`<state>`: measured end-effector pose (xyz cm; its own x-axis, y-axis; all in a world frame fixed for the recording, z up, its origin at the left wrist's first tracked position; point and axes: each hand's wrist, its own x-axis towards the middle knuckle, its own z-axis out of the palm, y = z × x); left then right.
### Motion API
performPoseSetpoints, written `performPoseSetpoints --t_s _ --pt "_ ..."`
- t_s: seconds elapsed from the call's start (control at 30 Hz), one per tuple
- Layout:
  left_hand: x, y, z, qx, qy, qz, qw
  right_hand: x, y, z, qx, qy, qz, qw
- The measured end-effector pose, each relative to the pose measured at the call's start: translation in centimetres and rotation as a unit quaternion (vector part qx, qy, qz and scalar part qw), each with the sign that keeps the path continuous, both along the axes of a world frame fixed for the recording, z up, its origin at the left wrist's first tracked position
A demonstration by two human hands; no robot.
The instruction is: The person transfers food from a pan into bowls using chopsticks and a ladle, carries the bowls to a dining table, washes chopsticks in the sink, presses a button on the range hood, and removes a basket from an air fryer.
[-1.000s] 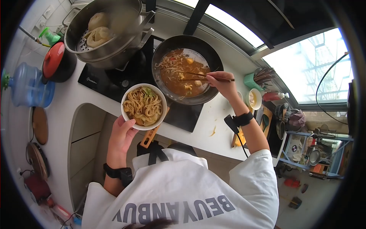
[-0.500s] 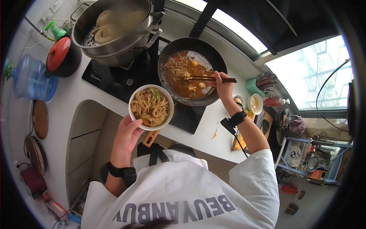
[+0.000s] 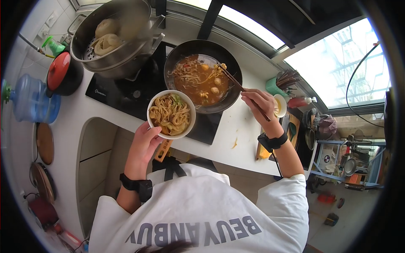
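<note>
At left, your left hand (image 3: 145, 145) pinched the noodle bowl (image 3: 175, 137) by its near rim. Right of it, in the pan (image 3: 236, 80), the chopsticks (image 3: 231, 78), clasped in your right hand (image 3: 260, 103), met a yellowish morsel (image 3: 222, 66). You were apparently picking food; the next move called for firm tips.

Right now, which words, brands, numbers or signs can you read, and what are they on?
"BEUYANBUY", upside down, on the white shirt.
Brand mark on the black cooktop: too small to read.
Writing on the wooden handle: too small.
Round badge on the rack: too small.
</note>
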<state>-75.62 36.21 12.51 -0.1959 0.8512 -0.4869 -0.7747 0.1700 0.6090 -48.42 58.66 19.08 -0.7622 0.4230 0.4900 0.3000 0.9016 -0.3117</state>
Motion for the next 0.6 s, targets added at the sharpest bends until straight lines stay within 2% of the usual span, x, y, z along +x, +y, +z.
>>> performPoseSetpoints --t_s 0.07,0.17,0.27,0.4,0.6 --pt "0.3 0.4 0.2 0.004 -0.005 -0.008 1.000 0.3 0.1 1.0 0.037 -0.010 0.006 0.999" --pt "0.5 0.7 -0.1 0.006 -0.002 -0.021 1.000 0.6 0.4 2.6 0.169 -0.033 0.039 0.984" --pt "0.4 1.1 -1.0 0.021 0.000 -0.045 0.999 1.1 0.7 3.7 0.213 -0.053 0.064 0.973" --pt "0.9 1.7 -0.9 0.030 -0.002 -0.055 0.998 1.0 0.9 4.6 0.246 -0.039 0.072 0.966" --pt "1.4 2.3 -1.4 0.022 -0.024 -0.048 0.998 1.2 1.1 2.4 0.203 -0.042 0.060 0.976"
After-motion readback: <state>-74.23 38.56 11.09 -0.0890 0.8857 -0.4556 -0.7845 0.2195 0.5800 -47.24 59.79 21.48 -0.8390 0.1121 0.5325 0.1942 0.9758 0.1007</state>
